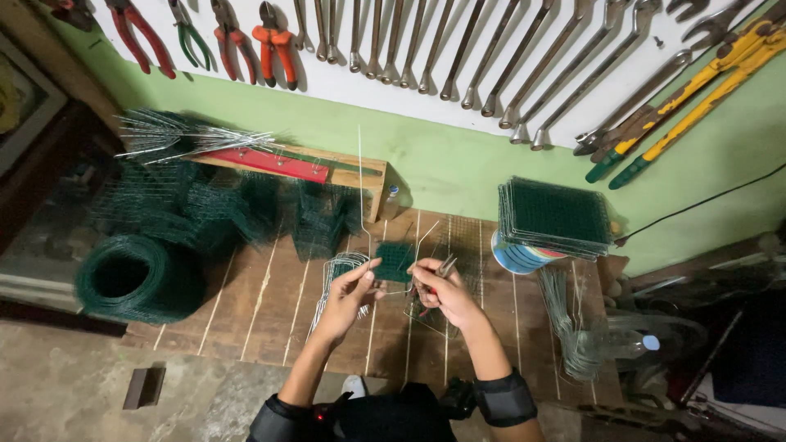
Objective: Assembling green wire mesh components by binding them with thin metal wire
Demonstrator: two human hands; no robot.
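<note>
While much of the thin wire (360,188) blurs against the wall, the left hand (348,295) pinches it and the right hand (446,293) grips pliers (444,267) mid-workbench (262,319); stacked mesh panels (555,217) hide a tub (517,255), contents unseen, near its right edge.

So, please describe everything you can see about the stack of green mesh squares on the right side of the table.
The stack of green mesh squares is a pile of many flat, roughly square cut pieces of dark green wire mesh, likely coated wire. They lie fairly even, with edges slightly ragged. The pile rests on top of a round blue and white container, at the back right of the wooden table, close to the green wall. Neither hand touches it.
</note>
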